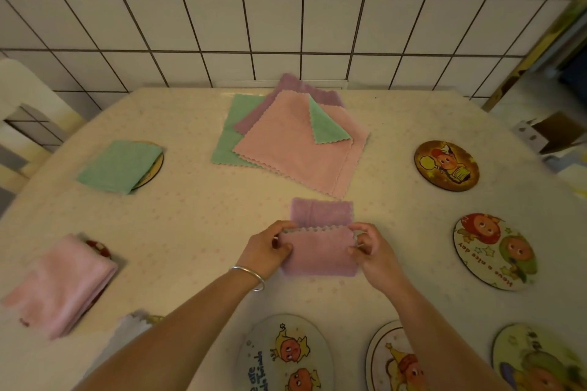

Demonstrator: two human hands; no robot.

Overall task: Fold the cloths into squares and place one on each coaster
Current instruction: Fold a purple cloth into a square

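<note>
1. A table (197, 225) with a pale, lightly spotted cover fills the view, standing against a white tiled wall (286, 9).
2. At the far middle of the table lies a loose pile of unfolded cloths (286, 140): a pink one on top, purple and green ones beneath it, and a green corner turned over onto the pink.
3. A folded pink cloth (63, 282) sits at the left edge over a coaster (101, 247), of which only a small red patch shows.
4. A folded green cloth (119, 165) lies further back on the left, covering most of another coaster (155, 165).
5. Five bare coasters with cartoon prints lie uncovered: one at far right (446, 166), one below it (495, 252), and three along the near edge (286, 355), (390, 359), (536, 359).
6. The purple cloth (320, 244) lies in the middle just in front of the person, partly folded, its scalloped near edge doubled back over the rest.
7. The left hand (270, 247), a bangle (251, 276) on its wrist, pinches the cloth's left side between thumb and fingers.
8. The right hand (370, 251) pinches the right side of the folded edge likewise.
9. A pale crumpled object at the near left edge is too blurred to identify.
</note>
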